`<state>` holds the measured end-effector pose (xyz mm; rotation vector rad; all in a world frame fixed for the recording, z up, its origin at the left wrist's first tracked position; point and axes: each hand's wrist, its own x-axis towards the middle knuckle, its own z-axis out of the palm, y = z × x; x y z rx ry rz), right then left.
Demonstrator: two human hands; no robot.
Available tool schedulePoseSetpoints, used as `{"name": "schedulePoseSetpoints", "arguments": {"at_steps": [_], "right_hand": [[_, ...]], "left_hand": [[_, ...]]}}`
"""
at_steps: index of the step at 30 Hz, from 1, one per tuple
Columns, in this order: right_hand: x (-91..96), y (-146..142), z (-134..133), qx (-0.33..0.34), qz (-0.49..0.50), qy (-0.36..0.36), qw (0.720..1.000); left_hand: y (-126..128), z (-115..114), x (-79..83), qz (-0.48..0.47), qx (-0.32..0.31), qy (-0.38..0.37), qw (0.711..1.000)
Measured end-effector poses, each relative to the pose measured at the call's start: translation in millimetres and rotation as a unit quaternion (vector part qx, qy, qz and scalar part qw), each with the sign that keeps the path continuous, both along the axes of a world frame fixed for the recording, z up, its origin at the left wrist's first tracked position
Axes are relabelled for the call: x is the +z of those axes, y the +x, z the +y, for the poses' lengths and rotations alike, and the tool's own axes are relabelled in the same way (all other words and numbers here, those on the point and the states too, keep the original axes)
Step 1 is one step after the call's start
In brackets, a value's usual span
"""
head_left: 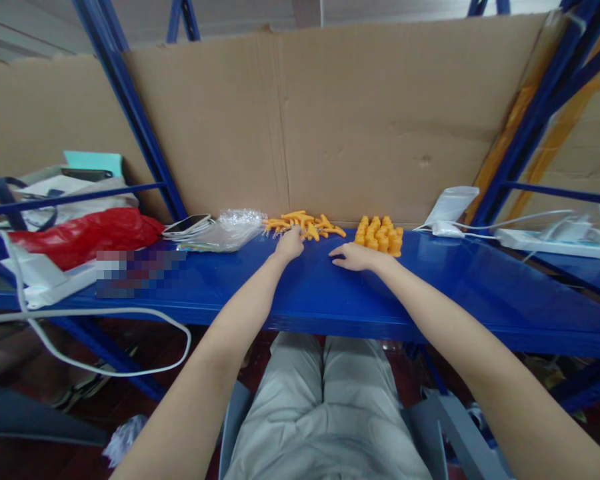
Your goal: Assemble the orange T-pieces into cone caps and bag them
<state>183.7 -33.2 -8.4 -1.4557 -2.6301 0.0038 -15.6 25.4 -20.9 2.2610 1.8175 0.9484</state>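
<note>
A loose pile of orange plastic pieces [305, 224] lies at the back of the blue shelf [300, 293]. My left hand [289, 245] reaches into this pile, its fingers curled on the pieces; what it grips is hidden. To the right stands a tight cluster of upright orange parts [381, 235]. My right hand [353, 257] rests flat on the shelf just left of that cluster, fingers stretched toward the left, holding nothing.
A clear plastic bag [230, 230] and a phone [186, 224] lie left of the pile. Farther left sit a red bag [85, 235] and tote bags. On the right are a white charger [447, 229], cables and a power strip [555, 241]. Cardboard [360, 120] backs the shelf.
</note>
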Motion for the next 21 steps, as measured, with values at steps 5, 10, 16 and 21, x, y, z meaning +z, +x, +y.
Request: {"name": "schedulePoseSetpoints", "arguments": {"at_steps": [5,10,16,21], "right_hand": [[-2.9,0.9,2.3,0.003,0.024,0.015,1.0],[-2.8,0.4,1.8,-0.002,0.069,0.04,0.997],[-0.5,-1.2,-0.8,-0.003,0.105,0.085,0.991],[4.1,-3.6,-5.0,-0.001,0.126,0.104,0.987]], "left_hand": [[3.7,0.2,3.3,-0.145,0.025,0.048,0.988],[12.6,4.0,8.2,-0.384,-0.007,0.022,0.923],[17.1,-9.2,16.7,-0.547,-0.11,-0.138,0.818],[18.9,-20.1,22.7,-0.605,-0.155,-0.2,0.755]]}}
